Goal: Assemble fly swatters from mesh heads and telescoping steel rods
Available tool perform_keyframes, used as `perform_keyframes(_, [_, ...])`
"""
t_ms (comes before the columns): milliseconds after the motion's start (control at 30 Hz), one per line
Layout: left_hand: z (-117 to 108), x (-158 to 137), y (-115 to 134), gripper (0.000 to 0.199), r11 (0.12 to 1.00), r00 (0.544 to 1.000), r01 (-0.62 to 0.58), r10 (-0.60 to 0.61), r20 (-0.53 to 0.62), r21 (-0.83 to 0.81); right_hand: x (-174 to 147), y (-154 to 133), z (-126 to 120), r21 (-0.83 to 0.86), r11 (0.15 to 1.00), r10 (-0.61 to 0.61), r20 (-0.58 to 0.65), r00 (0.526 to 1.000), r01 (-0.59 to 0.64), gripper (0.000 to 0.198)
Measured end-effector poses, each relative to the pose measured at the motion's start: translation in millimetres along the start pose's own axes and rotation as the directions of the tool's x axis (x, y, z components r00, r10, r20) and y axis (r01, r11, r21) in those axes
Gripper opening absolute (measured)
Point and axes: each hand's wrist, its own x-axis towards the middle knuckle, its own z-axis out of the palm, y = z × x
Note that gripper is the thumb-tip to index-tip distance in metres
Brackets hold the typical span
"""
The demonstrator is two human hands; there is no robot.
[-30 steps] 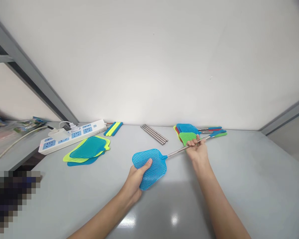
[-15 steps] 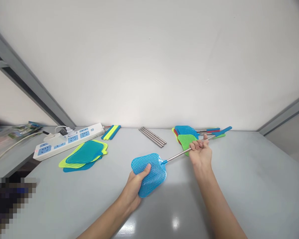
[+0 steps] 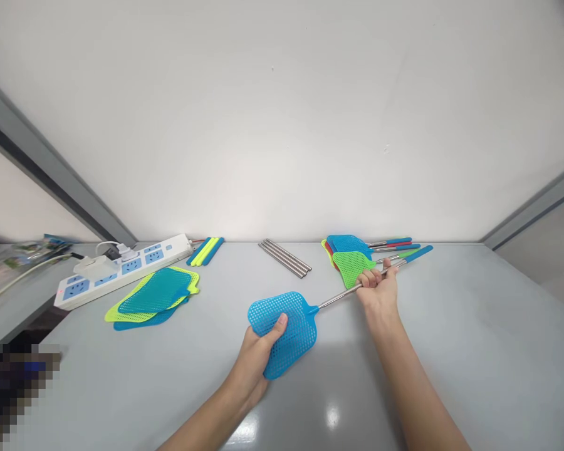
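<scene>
A blue fly swatter [image 3: 294,341] with a metal rod and a blue grip is held over the middle of the table. My left hand [image 3: 258,360] pinches its mesh head, thumb on top and the fingers mostly hidden beneath. Further right, my right hand [image 3: 380,291] has its fingers wrapped round the metal rod, palm turned up. Just behind that hand lies a pile of assembled swatters, with a green swatter head [image 3: 352,266] and a blue swatter head [image 3: 345,243] on top. Their rods and coloured grips point right.
Several bare metal rods [image 3: 284,258] lie at the back middle. Blue and yellow grips [image 3: 205,251] rest left of them. Loose swatter heads [image 3: 153,293] are stacked in front of a white power strip [image 3: 122,270]. A wall stands along the table's back edge.
The blue swatter has tilted slightly, its grip end a little lower and its head turned flatter to view. Both hands keep hold of it. The whole view has shifted slightly.
</scene>
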Motion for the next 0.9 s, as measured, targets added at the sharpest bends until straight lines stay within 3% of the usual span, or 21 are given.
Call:
perform_keyframes(367, [-3, 4, 4, 0.04, 1.0, 1.0, 0.005, -0.005, 0.009, -0.013, -7, 3, 6, 0.044, 0.999, 0.01, 0.115, 0.993, -0.015, 0.024])
perform_keyframes(700, [0, 0, -4, 0.038, 0.999, 0.998, 0.026, -0.023, 0.067, -0.045, -4, -12, 5, 0.035, 0.996, 0.071, 0.132, 0.989, -0.077, 0.023])
perform_keyframes(900, [0, 1, -7, 0.039, 0.998, 0.999, 0.034, -0.032, 0.029, -0.043, -3, -13, 3, 0.067, 0.993, 0.085, 0.104, 0.991, -0.092, 0.031])
